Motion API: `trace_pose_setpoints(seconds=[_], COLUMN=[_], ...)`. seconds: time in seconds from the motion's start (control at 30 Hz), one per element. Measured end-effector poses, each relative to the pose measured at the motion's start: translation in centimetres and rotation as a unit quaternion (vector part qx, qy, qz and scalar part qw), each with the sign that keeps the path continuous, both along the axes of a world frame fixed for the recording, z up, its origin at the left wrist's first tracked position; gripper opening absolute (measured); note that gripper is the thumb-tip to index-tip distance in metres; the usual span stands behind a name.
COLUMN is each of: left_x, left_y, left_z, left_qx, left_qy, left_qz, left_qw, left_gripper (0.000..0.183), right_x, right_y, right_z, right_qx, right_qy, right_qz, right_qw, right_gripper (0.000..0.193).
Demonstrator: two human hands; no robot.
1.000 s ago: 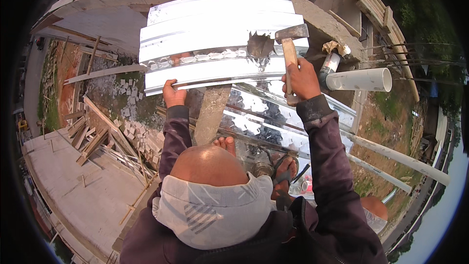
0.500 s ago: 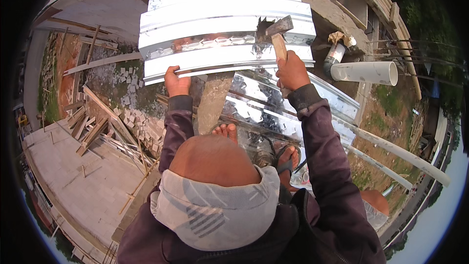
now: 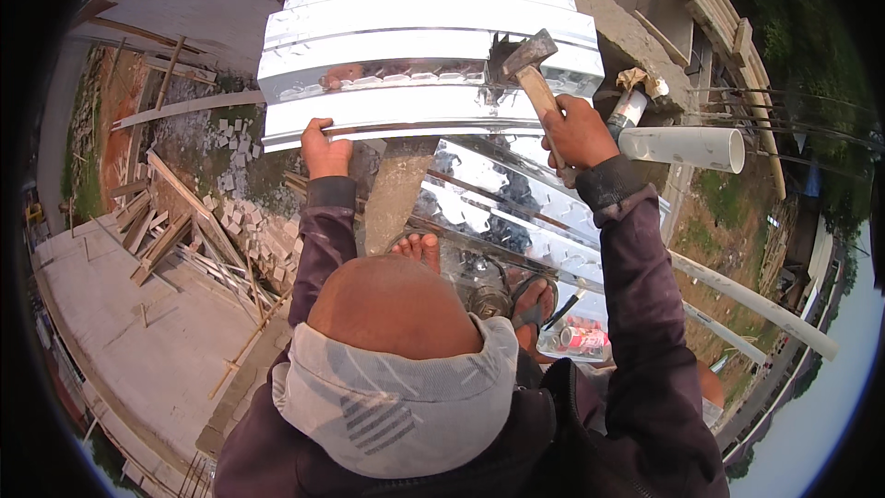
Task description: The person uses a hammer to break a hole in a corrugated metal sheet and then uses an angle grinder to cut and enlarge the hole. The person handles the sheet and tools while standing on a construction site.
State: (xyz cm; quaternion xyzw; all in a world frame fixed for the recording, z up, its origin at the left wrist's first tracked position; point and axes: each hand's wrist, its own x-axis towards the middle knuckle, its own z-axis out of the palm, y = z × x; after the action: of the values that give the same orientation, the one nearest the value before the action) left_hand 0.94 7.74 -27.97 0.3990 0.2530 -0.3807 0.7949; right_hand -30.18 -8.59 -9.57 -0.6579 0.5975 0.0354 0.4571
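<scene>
Step in hand: you are hammering at the far part of the corrugated metal sheet point(image 3: 424, 46) — by my judgement, driving a fastener near its right end, though the fastener itself is too small to see
Right hand point(image 3: 579, 132): fingers wrapped tight round the wooden handle of the hammer point(image 3: 535, 74), the steel head raised just over the sheet
Left hand point(image 3: 324, 149): fingers curled over the near edge of the sheet, pinching it down
Where the sheet is: ahead of you and above your knees, lying across the roof frame, overlapping a second ribbed sheet point(image 3: 516, 203) that runs under your bare feet point(image 3: 419, 247)
Doing it well: keep your left hand well apart from the strike point, hold the edge firm so the thin metal does not bounce, and bring the head down square — a glancing blow would likely dent a rib
Materials: bright, mirror-like metal with long raised ribs and an embossed pattern; it probably flexes and its cut edges look sharp
Nearby: a white plastic pipe point(image 3: 687, 148) lies to the right, smooth and round, and a concrete beam point(image 3: 627, 32) beyond it looks rough and grey
</scene>
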Motion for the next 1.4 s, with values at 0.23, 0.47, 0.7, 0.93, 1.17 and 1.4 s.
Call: trace_pose_setpoints(seconds=[0.23,0.47,0.7,0.93,1.17,1.4], left_x=[0.1,0.9,2.9,2.1,3.0,2.6], left_y=[-0.5,-0.2,0.0,-0.2,0.6,-0.1], left_z=[-0.5,-3.5,-4.6,-4.1,-6.1,-5.8], left_qx=[0.034,0.035,-0.015,0.045,-0.038,-0.044], left_qy=[-0.004,-0.056,0.002,-0.1,0.018,0.033], left_qz=[0.009,-0.027,0.003,-0.064,-0.006,-0.002], left_qw=[0.999,0.997,1.0,0.992,0.999,0.998], left_gripper=[0.012,0.014,0.016,0.018,0.02,0.024], right_x=[-1.5,-2.1,-1.4,-1.9,-1.5,-1.7], right_y=[1.3,-2.0,-0.2,-0.2,0.4,0.4], right_z=[-3.0,2.6,1.1,-0.3,0.4,-1.3], right_qx=[-0.414,-0.253,-0.322,-0.2,-0.197,-0.156], right_qy=[0.013,0.021,0.009,0.059,0.005,0.033], right_qz=[0.133,0.105,0.158,0.164,0.082,0.09], right_qw=[0.901,0.961,0.933,0.964,0.977,0.983], right_gripper=[0.027,0.022,0.023,0.025,0.027,0.027])
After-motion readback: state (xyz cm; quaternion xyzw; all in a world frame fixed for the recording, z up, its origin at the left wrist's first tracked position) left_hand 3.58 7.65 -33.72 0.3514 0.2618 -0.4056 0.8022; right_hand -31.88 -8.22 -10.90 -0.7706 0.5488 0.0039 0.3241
